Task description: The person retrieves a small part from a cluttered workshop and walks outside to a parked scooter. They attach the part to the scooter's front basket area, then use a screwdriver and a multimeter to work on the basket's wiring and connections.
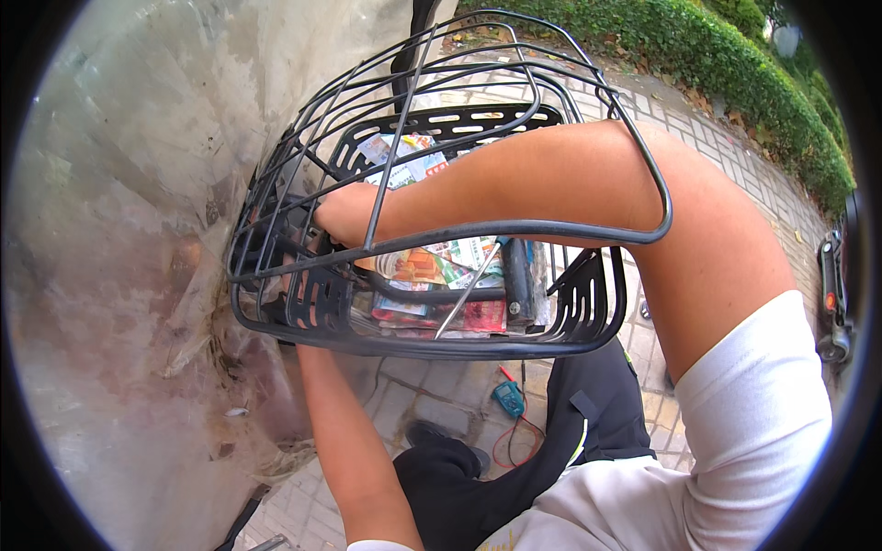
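A black metal basket [496, 347] with a wire upper frame holds printed leaflets [464, 248], a dark bent tube [517, 280] and a long screwdriver [469, 285] with a teal handle. My right arm reaches through the wire frame; my right hand [345, 211] is at the basket's left end by dark fittings [287, 220], its fingertips hidden. My left arm rises from below to the same end, where my left hand [309, 271] is mostly hidden behind bars. What either hand grips, I cannot tell.
A cloudy, stained plastic cover [129, 257] fills the left. A teal meter [510, 399] with leads lies on paving [395, 395] near my legs. A hedge [763, 138] runs along the upper right; a dark wheeled vehicle [831, 303] stands at the right edge.
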A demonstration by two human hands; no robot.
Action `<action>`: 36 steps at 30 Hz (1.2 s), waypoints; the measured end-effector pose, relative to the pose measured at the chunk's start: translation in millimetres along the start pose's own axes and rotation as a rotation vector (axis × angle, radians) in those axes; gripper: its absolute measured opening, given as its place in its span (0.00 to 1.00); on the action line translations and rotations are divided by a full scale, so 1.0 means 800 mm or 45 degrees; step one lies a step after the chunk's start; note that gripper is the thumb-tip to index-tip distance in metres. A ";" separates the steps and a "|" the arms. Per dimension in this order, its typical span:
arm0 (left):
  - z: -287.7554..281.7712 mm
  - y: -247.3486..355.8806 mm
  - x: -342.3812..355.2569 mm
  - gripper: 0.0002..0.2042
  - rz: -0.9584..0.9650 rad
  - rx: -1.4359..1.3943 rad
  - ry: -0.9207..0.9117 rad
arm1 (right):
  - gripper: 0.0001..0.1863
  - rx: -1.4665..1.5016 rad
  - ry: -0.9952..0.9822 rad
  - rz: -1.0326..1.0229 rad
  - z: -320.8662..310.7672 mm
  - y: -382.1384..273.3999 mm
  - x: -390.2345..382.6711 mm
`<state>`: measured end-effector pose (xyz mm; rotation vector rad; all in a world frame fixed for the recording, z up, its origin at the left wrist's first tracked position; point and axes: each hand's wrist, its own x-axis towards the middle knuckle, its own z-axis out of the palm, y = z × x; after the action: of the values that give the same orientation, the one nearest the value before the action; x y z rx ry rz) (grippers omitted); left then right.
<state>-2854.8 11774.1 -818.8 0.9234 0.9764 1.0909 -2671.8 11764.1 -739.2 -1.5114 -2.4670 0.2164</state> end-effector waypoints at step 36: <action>-0.017 -0.005 0.010 0.21 0.024 0.043 0.014 | 0.12 -0.090 -0.104 0.027 -0.014 -0.012 -0.002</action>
<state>-2865.4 11782.7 -827.7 0.9563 1.0001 1.0990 -2676.0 11758.4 -726.7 -1.5879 -2.5482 0.2008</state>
